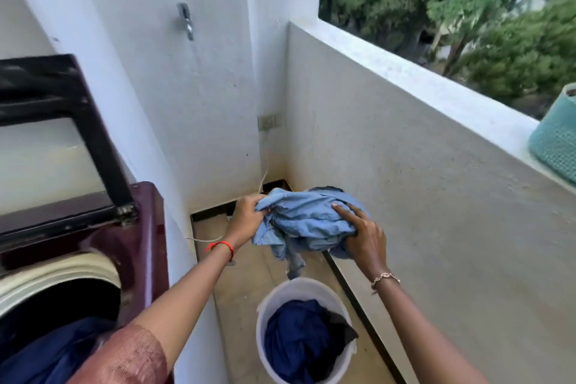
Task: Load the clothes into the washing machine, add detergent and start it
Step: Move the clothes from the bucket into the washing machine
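Observation:
I hold a bunched light-blue denim garment (307,221) in the air above a white bucket (274,299). My left hand (247,217) grips its left edge and my right hand (364,235) clutches its right side. The bucket stands on the floor and holds dark blue clothes (299,343). At the lower left is the maroon top-load washing machine (140,246) with its dark lid (53,140) raised. Its drum is open and a dark blue cloth (53,352) lies inside.
A metal tap (186,20) sticks out of the white wall above. A socket (268,122) with a thin white cord sits in the corner. The balcony parapet (420,84) runs along the right, with a teal basket (556,137) on its ledge.

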A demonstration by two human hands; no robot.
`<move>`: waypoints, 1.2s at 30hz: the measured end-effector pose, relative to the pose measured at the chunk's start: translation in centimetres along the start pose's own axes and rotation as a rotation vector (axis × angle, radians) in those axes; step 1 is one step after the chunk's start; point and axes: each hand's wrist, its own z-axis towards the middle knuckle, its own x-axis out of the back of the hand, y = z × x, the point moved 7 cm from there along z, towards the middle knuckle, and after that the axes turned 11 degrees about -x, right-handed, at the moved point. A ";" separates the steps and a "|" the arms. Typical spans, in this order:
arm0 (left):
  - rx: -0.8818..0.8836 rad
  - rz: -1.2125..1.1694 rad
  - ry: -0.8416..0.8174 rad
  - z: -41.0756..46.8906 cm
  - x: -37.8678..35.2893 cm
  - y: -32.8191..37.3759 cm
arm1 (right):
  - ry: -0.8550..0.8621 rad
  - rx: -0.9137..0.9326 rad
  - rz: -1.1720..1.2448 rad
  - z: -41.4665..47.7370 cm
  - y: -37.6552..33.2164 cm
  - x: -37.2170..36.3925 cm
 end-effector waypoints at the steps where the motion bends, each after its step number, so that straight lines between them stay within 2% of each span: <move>1: -0.021 -0.003 0.028 -0.1 1.4 1.0 | 0.021 0.026 0.025 0.1 -1.4 1.1; 15: -0.246 -0.088 0.444 -5.3 23.1 10.3 | 0.210 0.393 0.328 -3.3 -22.8 10.3; 23: -0.393 -0.187 0.597 -11.9 38.9 14.3 | 0.289 0.521 0.653 -10.3 -37.0 12.9; 29: -0.407 -0.168 0.623 -17.4 47.8 12.7 | 0.321 0.554 0.746 -17.0 -45.3 11.7; 36: -0.349 -0.201 0.668 -22.7 52.4 7.5 | 0.243 0.521 0.735 -21.6 -50.3 6.8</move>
